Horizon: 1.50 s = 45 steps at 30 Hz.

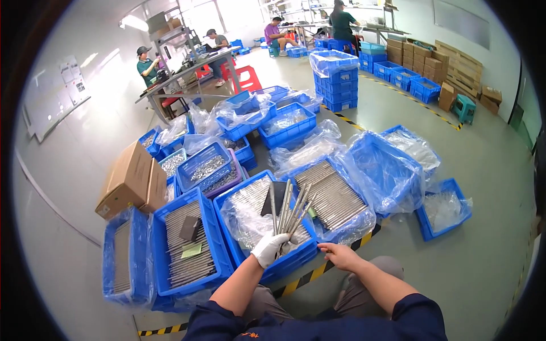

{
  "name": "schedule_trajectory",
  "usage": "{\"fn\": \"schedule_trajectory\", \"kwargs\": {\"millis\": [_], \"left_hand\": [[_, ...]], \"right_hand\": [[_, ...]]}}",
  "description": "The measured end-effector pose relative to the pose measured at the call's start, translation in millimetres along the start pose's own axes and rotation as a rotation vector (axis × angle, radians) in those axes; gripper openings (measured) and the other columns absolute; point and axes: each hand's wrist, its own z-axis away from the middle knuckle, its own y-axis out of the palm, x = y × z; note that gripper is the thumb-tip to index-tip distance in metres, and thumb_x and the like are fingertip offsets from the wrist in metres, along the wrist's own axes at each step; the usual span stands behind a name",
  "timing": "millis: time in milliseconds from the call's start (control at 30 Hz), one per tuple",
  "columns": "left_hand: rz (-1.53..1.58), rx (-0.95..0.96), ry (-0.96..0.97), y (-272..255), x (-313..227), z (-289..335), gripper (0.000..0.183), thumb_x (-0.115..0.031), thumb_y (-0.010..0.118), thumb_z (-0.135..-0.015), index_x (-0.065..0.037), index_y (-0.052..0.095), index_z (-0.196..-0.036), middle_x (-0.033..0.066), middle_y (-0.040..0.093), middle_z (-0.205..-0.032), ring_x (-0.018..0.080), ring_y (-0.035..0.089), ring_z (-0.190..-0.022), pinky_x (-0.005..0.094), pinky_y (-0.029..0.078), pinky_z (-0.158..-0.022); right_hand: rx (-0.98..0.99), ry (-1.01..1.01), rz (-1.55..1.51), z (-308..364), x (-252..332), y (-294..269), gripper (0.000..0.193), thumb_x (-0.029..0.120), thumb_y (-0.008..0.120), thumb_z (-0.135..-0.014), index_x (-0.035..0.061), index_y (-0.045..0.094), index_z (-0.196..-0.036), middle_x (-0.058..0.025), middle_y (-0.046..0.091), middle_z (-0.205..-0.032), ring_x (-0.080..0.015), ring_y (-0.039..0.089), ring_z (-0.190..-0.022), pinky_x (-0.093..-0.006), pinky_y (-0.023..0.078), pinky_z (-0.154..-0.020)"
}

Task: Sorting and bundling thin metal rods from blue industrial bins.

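The white-gloved left hand [269,250] clasps slender silver metal rods [283,216] above a rectangular blue plastic crate [297,261]; splayed (held near one end), some could slip. The bare right hand's [340,257] grip is unclear.

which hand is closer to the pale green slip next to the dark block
Left. The gloved left hand, holding metal rods, is right of the slip, at the next blue bin; the bare right hand is farther right, beyond that bin.
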Motion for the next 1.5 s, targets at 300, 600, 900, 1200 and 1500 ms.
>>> {"fn": "schedule_trajectory", "kwargs": {"millis": [300,600,900,1200,1500], "left_hand": [[-0.039,-0.101,0.372,-11.9,-28.3,43.4,0.018,-0.01,0.054,-0.076,0.0,0.058,-0.09,0.0042,0.059,-0.072,0.0043,0.045,-0.052,0.0183,0.035,-0.047],[-0.1,-0.076,0.142,-26.3,-3.3,24.8,0.019,-0.006,0.054,-0.073,0.0,0.055,-0.091,0.0104,0.061,-0.078,0.0063,0.047,-0.051,0.0189,0.036,-0.045],[-0.104,-0.033,0.117,-13.8,-3.8,8.7,0.021,-0.014,0.053,-0.073,0.001,0.06,-0.085,-0.0005,0.05,-0.056,0.0047,0.042,-0.049,0.0188,0.033,-0.044],[-0.017,-0.022,0.109,-17.9,-6.2,11.7,0.022,-0.011,0.054,-0.074,0.001,0.055,-0.092,0.0097,0.06,-0.078,0.0049,0.044,-0.051,0.0184,0.033,-0.044],[0.096,-0.034,0.111,-22.4,5.6,13.7,0.02,-0.006,0.054,-0.073,0.002,0.052,-0.092,0.0089,0.056,-0.07,0.0089,0.047,-0.051,0.0205,0.035,-0.045]], "right_hand": [[0.22,-0.144,-0.304,-33.4,94.8,1.5,0.025,0.013,0.047,-0.081,0.0016,0.052,-0.103,-0.0043,0.058,-0.077,-0.0103,0.056,-0.076,-0.0226,0.044,-0.067],[-0.336,-0.093,-0.866,-77.3,87.9,-25.8,0.026,0.02,0.044,-0.086,0.003,0.051,-0.105,-0.0033,0.057,-0.074,-0.0079,0.052,-0.064,-0.0215,0.044,-0.061],[-0.176,-0.293,-0.75,-74.5,97.2,-42.8,0.025,0.014,0.043,-0.086,-0.0003,0.052,-0.105,-0.0079,0.06,-0.084,-0.0122,0.055,-0.079,-0.0243,0.043,-0.074],[-0.19,-0.231,-0.693,-64.5,101.3,-41.9,0.025,0.014,0.044,-0.086,-0.0004,0.053,-0.105,-0.0076,0.06,-0.087,-0.0097,0.054,-0.078,-0.021,0.043,-0.072],[-0.699,-0.416,-0.137,-72.1,105.3,0.5,0.028,0.011,0.044,-0.084,-0.0015,0.049,-0.109,-0.0095,0.06,-0.093,-0.0102,0.055,-0.08,-0.0223,0.043,-0.07]]}}
